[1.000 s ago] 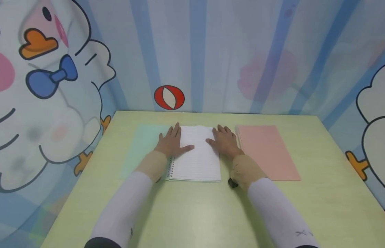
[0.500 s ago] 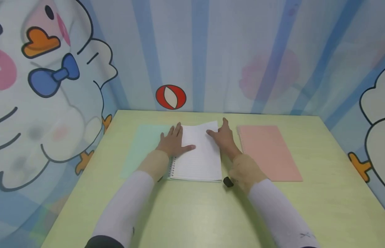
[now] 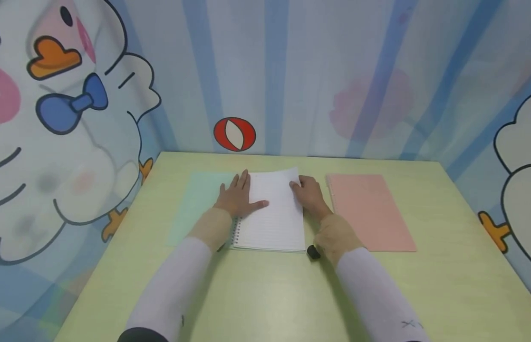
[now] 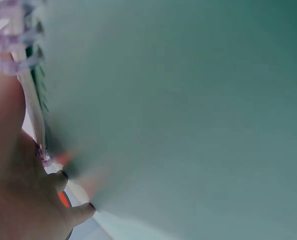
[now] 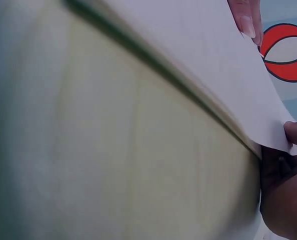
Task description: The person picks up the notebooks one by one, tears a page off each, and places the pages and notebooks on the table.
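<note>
An open spiral notebook (image 3: pixel 269 228) with lined white pages lies in the middle of the table, its coil on the left side. My left hand (image 3: pixel 237 197) rests over the coil, fingers straight and spread, thumb reaching onto the page. In the left wrist view the notebook's green cover (image 4: pixel 178 120) fills most of the picture. At the far right corner my right hand (image 3: pixel 310 194) pinches a lifted page (image 5: pixel 213 65) between thumb and curled fingers. The right wrist view shows that page corner raised above the stack.
The green cover extends left across the table (image 3: pixel 265 294). A pink spiral notebook (image 3: pixel 372 211) lies shut to the right. A small black object (image 3: pixel 313 252) sits by my right wrist. A curtain (image 3: pixel 308 71) with cartoon prints stands behind the table.
My right hand has gone from lying flat at the page's right edge, through an extended finger, to pinching the lifted far right corner. The left hand has stayed in place.
</note>
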A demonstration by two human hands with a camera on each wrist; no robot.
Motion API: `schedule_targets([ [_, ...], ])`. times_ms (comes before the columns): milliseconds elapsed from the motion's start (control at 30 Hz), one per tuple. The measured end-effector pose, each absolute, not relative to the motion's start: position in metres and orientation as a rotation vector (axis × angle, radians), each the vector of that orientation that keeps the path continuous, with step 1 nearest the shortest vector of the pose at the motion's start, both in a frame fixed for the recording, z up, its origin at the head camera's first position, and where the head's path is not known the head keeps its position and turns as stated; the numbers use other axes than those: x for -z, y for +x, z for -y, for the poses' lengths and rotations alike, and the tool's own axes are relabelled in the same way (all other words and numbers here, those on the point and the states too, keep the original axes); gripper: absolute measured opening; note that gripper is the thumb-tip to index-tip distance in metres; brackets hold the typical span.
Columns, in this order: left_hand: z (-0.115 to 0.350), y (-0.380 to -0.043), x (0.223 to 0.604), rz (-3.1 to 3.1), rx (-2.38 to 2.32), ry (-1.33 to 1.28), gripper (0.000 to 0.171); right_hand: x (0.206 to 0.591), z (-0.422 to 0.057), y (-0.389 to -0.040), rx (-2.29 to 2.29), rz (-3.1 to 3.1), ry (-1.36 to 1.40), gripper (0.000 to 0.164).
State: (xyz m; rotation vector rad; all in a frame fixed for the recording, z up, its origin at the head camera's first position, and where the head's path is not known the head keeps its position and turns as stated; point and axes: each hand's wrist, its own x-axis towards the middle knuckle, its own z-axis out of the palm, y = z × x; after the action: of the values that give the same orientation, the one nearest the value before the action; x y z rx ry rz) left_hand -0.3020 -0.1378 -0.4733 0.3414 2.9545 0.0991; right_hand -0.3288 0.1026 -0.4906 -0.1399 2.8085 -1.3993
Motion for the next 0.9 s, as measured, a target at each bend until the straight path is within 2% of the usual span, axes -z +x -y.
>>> schedule_targets([
  [133,0.137,-0.301,0.473,-2.957,-0.105,0.344,0.111,0.490,-0.104,-0.328,1.399,-2.766,-0.155,0.049],
  [900,0.139,-0.314,0.488,-2.912,-0.075,0.286,0.120,0.491,-0.119,-0.318,1.513,-2.594,-0.329,0.051],
])
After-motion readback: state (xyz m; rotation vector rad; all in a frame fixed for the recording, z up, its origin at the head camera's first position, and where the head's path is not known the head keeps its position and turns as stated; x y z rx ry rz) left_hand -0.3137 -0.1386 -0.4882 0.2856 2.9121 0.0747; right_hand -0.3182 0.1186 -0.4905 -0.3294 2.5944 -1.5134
